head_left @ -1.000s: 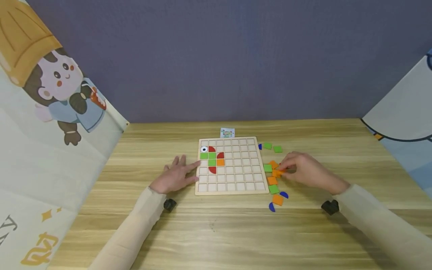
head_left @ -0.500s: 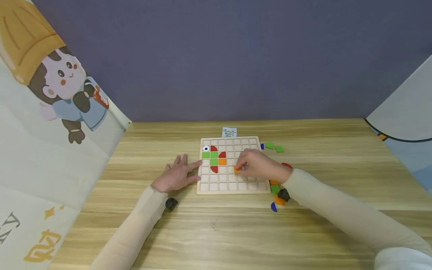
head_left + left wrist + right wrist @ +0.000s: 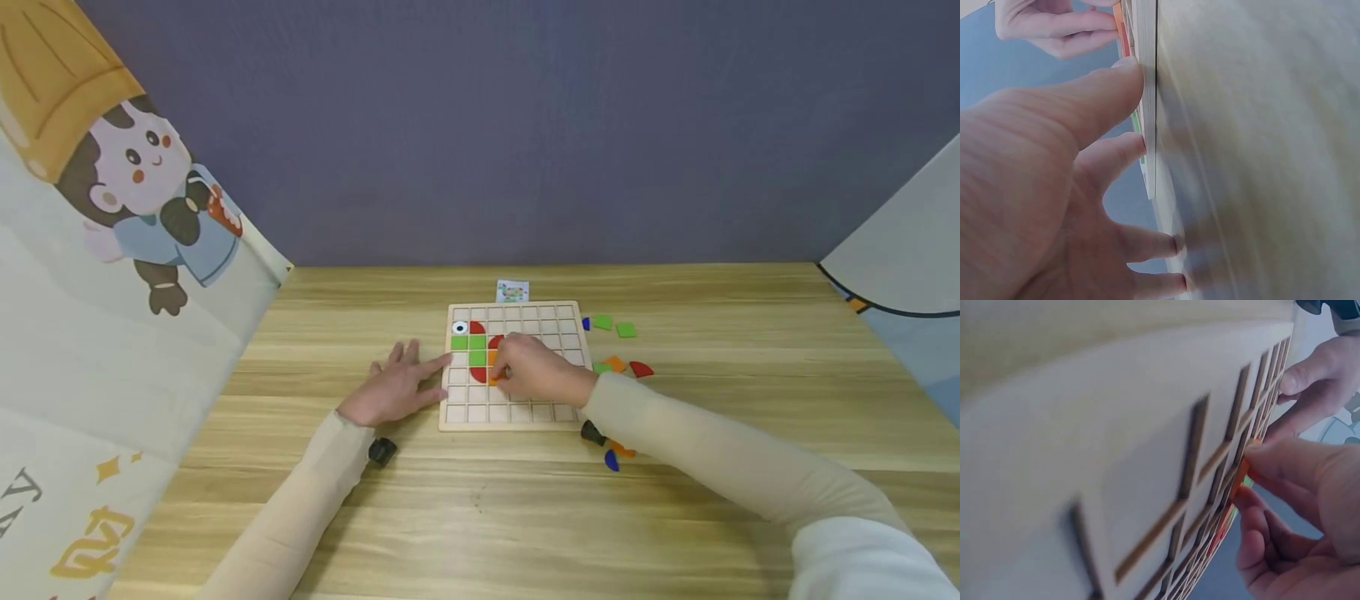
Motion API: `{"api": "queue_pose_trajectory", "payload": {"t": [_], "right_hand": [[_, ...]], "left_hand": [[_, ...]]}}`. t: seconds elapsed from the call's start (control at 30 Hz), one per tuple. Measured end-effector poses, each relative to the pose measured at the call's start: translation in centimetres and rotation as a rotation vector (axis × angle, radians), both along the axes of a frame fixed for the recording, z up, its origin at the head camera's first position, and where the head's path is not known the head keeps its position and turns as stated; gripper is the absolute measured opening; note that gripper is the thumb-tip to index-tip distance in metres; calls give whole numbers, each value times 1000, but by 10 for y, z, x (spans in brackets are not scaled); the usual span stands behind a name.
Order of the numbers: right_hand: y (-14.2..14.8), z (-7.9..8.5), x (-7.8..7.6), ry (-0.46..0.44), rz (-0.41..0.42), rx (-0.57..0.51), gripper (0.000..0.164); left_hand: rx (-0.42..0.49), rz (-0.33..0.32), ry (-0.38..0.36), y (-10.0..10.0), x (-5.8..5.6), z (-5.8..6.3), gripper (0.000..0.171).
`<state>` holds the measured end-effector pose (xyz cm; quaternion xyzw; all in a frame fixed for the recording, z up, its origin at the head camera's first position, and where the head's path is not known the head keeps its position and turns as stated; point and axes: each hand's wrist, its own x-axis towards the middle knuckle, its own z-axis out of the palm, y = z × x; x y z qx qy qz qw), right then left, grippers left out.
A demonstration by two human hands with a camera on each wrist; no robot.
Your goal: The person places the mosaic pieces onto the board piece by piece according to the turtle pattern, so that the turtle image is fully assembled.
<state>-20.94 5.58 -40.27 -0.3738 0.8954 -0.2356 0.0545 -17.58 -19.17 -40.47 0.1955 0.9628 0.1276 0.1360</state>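
A wooden grid board (image 3: 517, 428) lies on the table. Its left side carries a white eye tile (image 3: 460, 328), green squares (image 3: 477, 342), red quarter-round tiles (image 3: 477, 375) and an orange square (image 3: 491, 357) partly behind my right fingers. My right hand (image 3: 540, 369) pinches an orange tile (image 3: 1239, 478) between thumb and fingertip, low over the grid cell beside the lower red tile. At the board's left edge, my left hand (image 3: 393, 387) lies with fingers spread; thumb (image 3: 1124, 81) and index finger touch the edge while other fingertips rest on the table.
Loose tiles lie right of the board: green ones (image 3: 626, 330), a red quarter-round (image 3: 641, 369), an orange piece (image 3: 616, 363) and a blue half-round (image 3: 612, 460). My right sleeve covers some. A picture card (image 3: 512, 291) lies behind the board.
My right hand has picked up the orange tile from the loose pieces and carried it left across the board to the coloured tiles. The left hand stays at the board's edge.
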Motion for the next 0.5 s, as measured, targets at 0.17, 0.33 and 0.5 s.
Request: {"api": "queue_pose_trajectory", "payload": {"t": [0.17, 0.33, 0.5], "right_hand": [[-3, 1, 4, 18, -49, 3, 9], [-5, 3, 8, 46, -66, -8, 8], [-5, 3, 10, 30, -98, 12, 6]], "left_hand": [[6, -7, 4, 0, 0, 1, 60], [5, -6, 5, -1, -1, 0, 60], [3, -7, 5, -1, -2, -1, 60]]}}
